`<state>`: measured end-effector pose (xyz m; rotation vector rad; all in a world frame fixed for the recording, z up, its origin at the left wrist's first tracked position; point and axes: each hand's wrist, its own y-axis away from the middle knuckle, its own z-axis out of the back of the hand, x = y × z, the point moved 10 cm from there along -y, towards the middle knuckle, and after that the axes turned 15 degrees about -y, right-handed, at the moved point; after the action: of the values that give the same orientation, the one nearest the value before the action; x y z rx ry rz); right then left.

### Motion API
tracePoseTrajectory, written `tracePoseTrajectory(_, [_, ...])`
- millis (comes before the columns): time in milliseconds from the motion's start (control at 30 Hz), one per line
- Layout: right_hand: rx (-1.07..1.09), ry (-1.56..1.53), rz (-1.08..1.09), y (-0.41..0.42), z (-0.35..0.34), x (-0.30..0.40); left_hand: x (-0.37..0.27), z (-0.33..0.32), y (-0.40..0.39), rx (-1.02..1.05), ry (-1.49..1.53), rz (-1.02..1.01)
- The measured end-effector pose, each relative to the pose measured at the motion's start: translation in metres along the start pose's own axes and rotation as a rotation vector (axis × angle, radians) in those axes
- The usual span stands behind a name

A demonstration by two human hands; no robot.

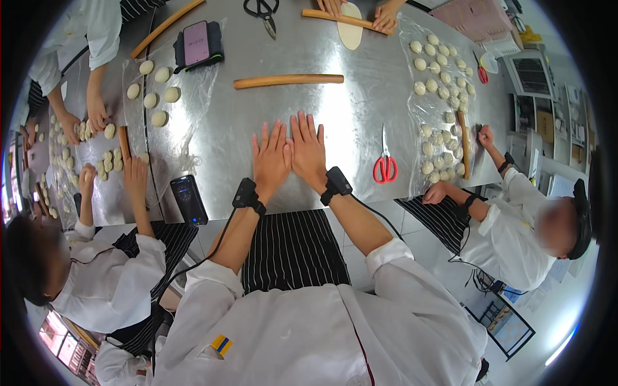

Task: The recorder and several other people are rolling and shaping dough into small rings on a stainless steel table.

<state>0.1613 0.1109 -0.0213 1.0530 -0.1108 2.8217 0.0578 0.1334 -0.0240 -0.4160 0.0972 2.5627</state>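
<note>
My left hand [271,161] and my right hand [308,147] lie palm down, side by side, on the stainless steel table [217,144]. Their thumbs touch or nearly touch, and neither hand holds anything. Beyond my fingertips a wooden rolling pin [288,81] lies crosswise. Red-handled scissors [385,159] rest to the right of my right hand, blades pointing away from me. To the left of my left hand a dark smartphone [189,200] lies at the table's near edge. Each of my wrists wears a black strapped device with a cable.
Dough balls sit on plastic sheets at the right [437,84] and left [159,96]. A phone on a dark pouch [197,43] and black-handled scissors [263,14] lie farther back. Across the table, another person's hands roll a dough sheet [350,36]. Co-workers stand on both sides.
</note>
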Motion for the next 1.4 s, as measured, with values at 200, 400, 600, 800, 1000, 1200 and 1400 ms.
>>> tracePoseTrajectory(200, [0.115, -0.063, -0.15, 0.119, -0.013, 0.006, -0.03, -0.008, 0.117, 0.117, -0.051, -0.017])
tracePoseTrajectory(400, [-0.062, 0.051, -0.109, 0.04, 0.004, -0.012, -0.017, -0.005, 0.022, 0.039, -0.152, 0.046])
tracePoseTrajectory(600, [0.038, 0.051, -0.064, -0.01, 0.015, -0.017, -0.011, -0.002, -0.008, 0.019, -0.176, 0.018])
tracePoseTrajectory(800, [0.104, -0.081, -0.242, 0.126, -0.003, -0.015, -0.033, -0.01, 0.1, 0.108, -0.02, 0.032])
tracePoseTrajectory(1000, [-0.058, -0.023, -0.236, -0.008, 0.022, -0.035, -0.014, -0.002, -0.021, 0.09, -0.178, 0.1])
tracePoseTrajectory(1200, [-0.057, 0.033, -0.173, -0.029, 0.023, -0.029, -0.011, -0.012, -0.039, 0.049, -0.193, 0.064])
tracePoseTrajectory(1400, [-0.034, -0.098, -0.085, -0.018, 0.01, -0.017, -0.008, -0.01, -0.026, -0.019, -0.187, 0.014])
